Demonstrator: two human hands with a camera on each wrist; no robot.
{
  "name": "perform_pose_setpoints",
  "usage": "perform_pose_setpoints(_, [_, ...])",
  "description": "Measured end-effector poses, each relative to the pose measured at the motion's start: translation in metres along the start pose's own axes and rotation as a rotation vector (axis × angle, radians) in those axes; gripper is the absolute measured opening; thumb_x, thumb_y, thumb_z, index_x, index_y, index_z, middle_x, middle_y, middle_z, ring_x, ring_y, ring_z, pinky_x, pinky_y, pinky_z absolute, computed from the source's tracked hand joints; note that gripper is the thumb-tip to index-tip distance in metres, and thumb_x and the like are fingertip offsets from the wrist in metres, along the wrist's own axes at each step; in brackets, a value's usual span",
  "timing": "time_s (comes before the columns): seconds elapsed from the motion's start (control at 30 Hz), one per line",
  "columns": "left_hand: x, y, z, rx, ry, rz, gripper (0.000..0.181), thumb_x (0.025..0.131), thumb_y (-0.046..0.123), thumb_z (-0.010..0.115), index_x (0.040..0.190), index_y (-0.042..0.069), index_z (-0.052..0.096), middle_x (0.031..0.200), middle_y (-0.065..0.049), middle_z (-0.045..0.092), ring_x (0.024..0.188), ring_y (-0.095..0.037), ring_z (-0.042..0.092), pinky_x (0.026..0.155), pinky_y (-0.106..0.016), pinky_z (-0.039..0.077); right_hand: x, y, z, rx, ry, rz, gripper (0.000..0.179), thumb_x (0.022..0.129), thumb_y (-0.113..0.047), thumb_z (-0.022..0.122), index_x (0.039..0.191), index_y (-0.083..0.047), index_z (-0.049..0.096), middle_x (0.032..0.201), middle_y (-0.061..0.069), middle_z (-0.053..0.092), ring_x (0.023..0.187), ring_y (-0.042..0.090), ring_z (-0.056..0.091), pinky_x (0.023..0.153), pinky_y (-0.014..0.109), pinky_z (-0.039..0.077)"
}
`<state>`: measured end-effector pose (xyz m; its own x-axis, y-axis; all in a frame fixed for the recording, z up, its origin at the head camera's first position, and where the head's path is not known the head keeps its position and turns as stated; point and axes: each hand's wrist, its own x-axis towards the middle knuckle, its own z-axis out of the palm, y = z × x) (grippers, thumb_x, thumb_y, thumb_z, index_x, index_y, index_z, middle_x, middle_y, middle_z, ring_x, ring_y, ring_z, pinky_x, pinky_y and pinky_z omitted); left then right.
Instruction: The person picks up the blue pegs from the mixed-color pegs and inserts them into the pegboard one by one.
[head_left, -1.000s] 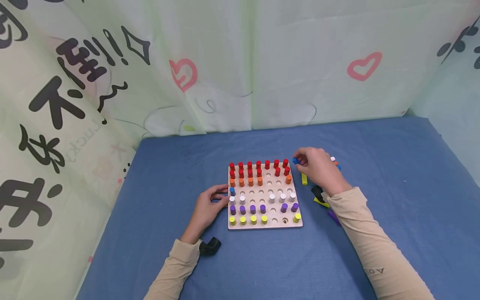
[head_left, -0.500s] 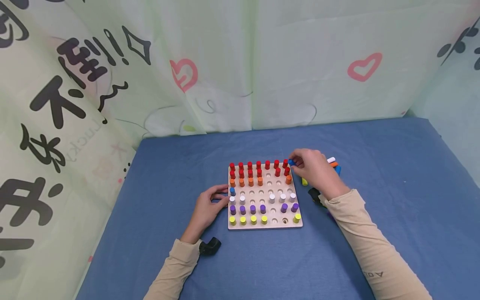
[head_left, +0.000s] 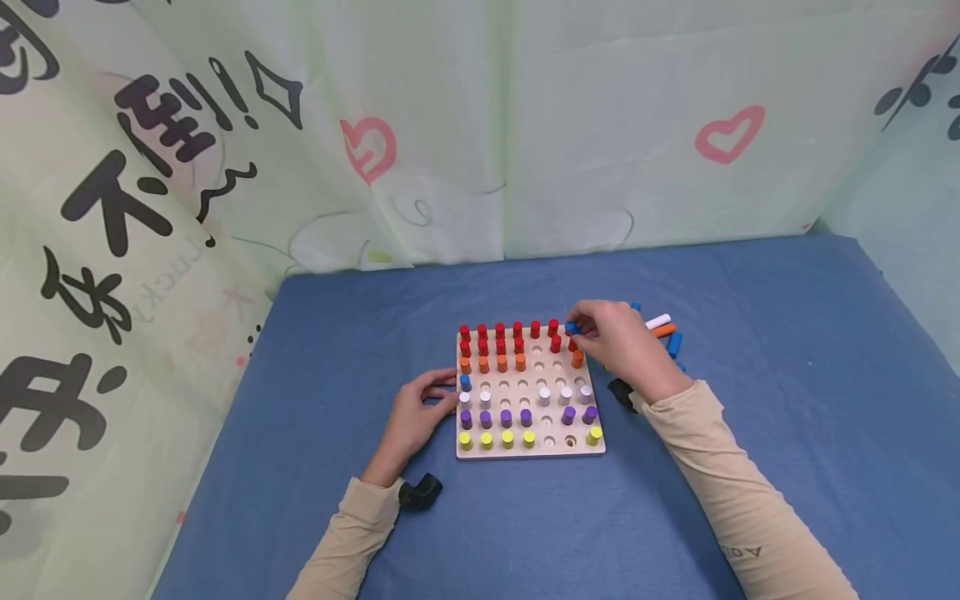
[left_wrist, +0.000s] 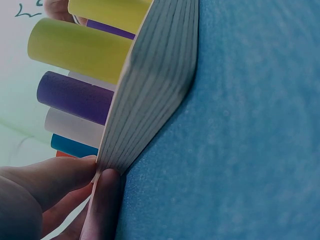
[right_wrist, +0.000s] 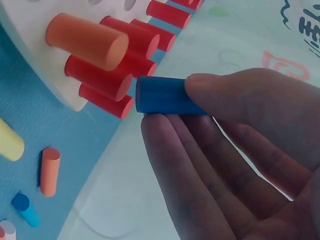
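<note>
Between thumb and fingers of my right hand is a blue peg, pinched and lying sideways in the right wrist view. This hand is above the far right corner of a wooden pegboard, close by its red pegs. At the board's left edge my left hand touches with thumb and fingertips; the left wrist view shows the tips against the rim and layered side. Rows of red, orange, white, purple and yellow pegs stand in the board. One blue peg starts the fourth row at its left end.
Loose pegs lie on the blue cloth right of the board, including a white peg, an orange peg and a blue peg. The right hand partly hides this pile. A printed curtain rises behind the table.
The right hand has moved left with the blue peg, from beside the board to over its far right corner. More of the loose pegs show now. The left hand has stayed still.
</note>
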<state>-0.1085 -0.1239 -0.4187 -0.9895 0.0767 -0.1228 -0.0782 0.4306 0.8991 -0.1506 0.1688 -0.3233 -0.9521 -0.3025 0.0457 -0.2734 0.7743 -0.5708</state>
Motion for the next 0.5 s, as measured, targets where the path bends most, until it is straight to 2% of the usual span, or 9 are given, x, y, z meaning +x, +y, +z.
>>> perform_pose_setpoints(0.27, [0.0001, 0.0007, -0.0001, -0.008, 0.000, 0.014, 0.038, 0.093, 0.011, 0.070, 0.130, 0.010, 0.064, 0.127, -0.006, 0.066, 0.098, -0.018, 0.067, 0.080, -0.032, 0.056, -0.0003, -0.0078, 0.0017, -0.032, -0.009, 0.003, 0.026, 0.086, 0.002, 0.072, 0.111, 0.004, 0.068, 0.105, 0.020, 0.071, 0.091, 0.030, 0.069, 0.081, 0.044, 0.058])
perform_pose_setpoints(0.5, [-0.0001, -0.0001, -0.0004, -0.012, -0.002, 0.016, 0.037, 0.093, 0.011, 0.070, 0.129, 0.009, 0.065, 0.126, -0.007, 0.066, 0.097, -0.018, 0.067, 0.078, -0.030, 0.056, -0.0007, -0.0106, 0.0040, -0.016, -0.021, -0.012, 0.025, 0.087, 0.003, 0.070, 0.111, 0.004, 0.068, 0.104, 0.019, 0.071, 0.091, 0.029, 0.070, 0.080, 0.043, 0.058])
